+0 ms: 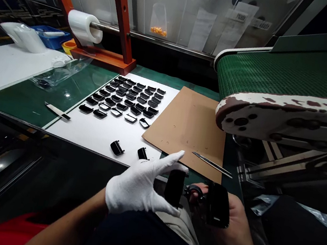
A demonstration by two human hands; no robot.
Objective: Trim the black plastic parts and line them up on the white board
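White cotton covers the left hand [138,186], its spread glove fingers reaching above and below the edge of a glossy black plastic piece [174,187] and gripping it upright, though the part of the grip behind the piece is hidden. The bare right hand [229,218] grasps a second black piece [218,204] against its palm; most of its fingers are out of sight behind that piece, so how tightly they close cannot be told. Between the two pieces sits a small dark ring-shaped part [193,192], too shadowed to make out, and which piece it joins, if either, is unclear. Ahead, two more black pieces [117,147] lie apart near the front of a white sheet [88,131], beyond which rows of similar black pieces [125,98] stand close together; a few show pale, shiny faces. Right of them lies a brown cardboard sheet [186,132], with steel tweezers [212,164] across its near corner, just above the gloved fingertips. A small white-handled blade [57,110] rests on a green mat [36,99]. A green conveyor belt [290,74] runs along the right, its near end partly cut off by the frame.
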